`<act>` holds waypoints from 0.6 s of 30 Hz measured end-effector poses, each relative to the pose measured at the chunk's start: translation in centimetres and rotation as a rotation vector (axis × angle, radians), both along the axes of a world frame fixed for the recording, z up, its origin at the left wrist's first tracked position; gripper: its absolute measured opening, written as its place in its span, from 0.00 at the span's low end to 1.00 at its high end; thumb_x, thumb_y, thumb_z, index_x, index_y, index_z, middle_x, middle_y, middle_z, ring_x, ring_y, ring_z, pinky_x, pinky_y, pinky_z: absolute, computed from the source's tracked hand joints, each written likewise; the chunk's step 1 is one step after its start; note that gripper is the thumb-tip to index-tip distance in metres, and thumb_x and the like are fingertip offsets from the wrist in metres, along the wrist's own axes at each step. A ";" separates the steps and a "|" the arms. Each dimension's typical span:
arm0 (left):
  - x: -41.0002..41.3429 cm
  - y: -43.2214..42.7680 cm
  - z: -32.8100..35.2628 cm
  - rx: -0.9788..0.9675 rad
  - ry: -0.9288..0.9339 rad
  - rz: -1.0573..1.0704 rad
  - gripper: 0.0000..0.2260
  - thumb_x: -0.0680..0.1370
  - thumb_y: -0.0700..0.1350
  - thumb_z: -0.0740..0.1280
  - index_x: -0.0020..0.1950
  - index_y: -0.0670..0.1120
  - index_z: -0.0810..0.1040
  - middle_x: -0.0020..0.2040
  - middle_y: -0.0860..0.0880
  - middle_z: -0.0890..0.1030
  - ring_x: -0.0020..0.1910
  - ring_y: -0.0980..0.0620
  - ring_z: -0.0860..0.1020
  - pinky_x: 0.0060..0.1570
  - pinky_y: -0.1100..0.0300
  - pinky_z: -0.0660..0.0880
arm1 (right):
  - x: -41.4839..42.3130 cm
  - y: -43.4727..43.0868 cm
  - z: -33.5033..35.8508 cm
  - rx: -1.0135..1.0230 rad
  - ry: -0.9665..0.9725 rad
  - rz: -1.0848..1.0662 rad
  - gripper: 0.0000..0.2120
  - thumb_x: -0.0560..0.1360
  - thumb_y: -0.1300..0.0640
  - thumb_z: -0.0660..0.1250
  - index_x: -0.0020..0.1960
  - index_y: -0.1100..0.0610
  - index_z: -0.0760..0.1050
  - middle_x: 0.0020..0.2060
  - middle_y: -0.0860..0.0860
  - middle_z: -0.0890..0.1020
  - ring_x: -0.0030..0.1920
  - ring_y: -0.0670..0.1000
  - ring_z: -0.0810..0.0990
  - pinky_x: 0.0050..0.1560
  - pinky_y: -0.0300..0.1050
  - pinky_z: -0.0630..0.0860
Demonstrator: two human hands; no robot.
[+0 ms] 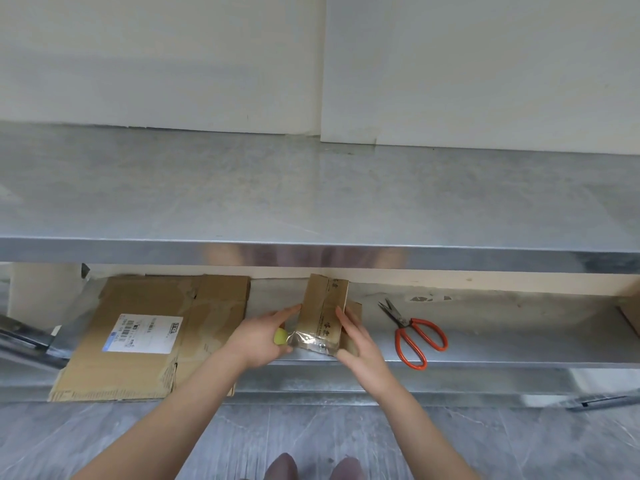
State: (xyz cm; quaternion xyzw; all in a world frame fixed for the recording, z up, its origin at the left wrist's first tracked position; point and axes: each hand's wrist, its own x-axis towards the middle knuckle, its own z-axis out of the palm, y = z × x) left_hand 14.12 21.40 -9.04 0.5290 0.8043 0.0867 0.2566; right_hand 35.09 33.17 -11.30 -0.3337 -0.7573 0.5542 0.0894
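A small brown cardboard box (325,303) with printed characters stands on the lower metal shelf (485,337). Shiny clear tape (308,339) covers its near end. My left hand (259,337) is at the box's left side. It grips a small yellow-green object (280,336), seemingly a tape roll, and its forefinger stretches along the box. My right hand (356,337) lies flat against the box's right side with straight fingers. A cardboard flap (354,315) shows behind that hand.
A flattened cardboard box (145,334) with a white shipping label lies on the shelf to the left. Red-handled scissors (414,336) lie to the right. The steel tabletop (311,192) overhangs the shelf. My shoes (284,467) stand on the grey floor.
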 end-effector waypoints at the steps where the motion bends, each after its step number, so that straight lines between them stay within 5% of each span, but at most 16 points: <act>1: 0.0 0.0 0.0 -0.003 -0.014 -0.005 0.38 0.73 0.56 0.70 0.76 0.65 0.51 0.69 0.52 0.72 0.61 0.51 0.74 0.54 0.60 0.73 | -0.2 -0.1 0.0 0.001 0.016 -0.057 0.31 0.75 0.50 0.70 0.74 0.37 0.62 0.74 0.38 0.60 0.74 0.38 0.58 0.70 0.35 0.56; 7: -1.2 -0.1 0.6 0.007 -0.123 -0.002 0.32 0.73 0.54 0.73 0.73 0.60 0.64 0.69 0.57 0.72 0.64 0.54 0.72 0.60 0.61 0.70 | -0.8 -0.3 -1.2 0.083 0.061 -0.209 0.28 0.72 0.51 0.74 0.70 0.46 0.71 0.71 0.47 0.72 0.72 0.42 0.68 0.73 0.47 0.65; 10: -2.8 -0.4 1.5 0.055 -0.313 0.097 0.18 0.69 0.53 0.77 0.55 0.63 0.76 0.56 0.63 0.77 0.57 0.59 0.75 0.50 0.72 0.69 | -0.8 0.0 -1.6 -0.009 0.100 -0.201 0.28 0.72 0.54 0.74 0.70 0.45 0.70 0.72 0.49 0.71 0.73 0.44 0.67 0.73 0.53 0.66; 14: -3.7 -0.9 1.9 0.033 -0.446 0.120 0.15 0.69 0.54 0.77 0.52 0.64 0.78 0.52 0.64 0.78 0.51 0.64 0.76 0.46 0.71 0.71 | -0.9 0.1 -2.2 -0.034 0.109 -0.219 0.28 0.72 0.54 0.74 0.67 0.37 0.70 0.72 0.47 0.71 0.72 0.43 0.67 0.74 0.52 0.65; 18: -3.3 -1.2 0.6 0.041 -0.337 0.133 0.11 0.72 0.53 0.74 0.52 0.59 0.77 0.50 0.60 0.79 0.49 0.58 0.77 0.46 0.68 0.71 | -1.1 0.3 -2.0 -0.036 0.095 -0.192 0.27 0.73 0.54 0.74 0.67 0.36 0.69 0.72 0.45 0.70 0.72 0.42 0.66 0.74 0.51 0.64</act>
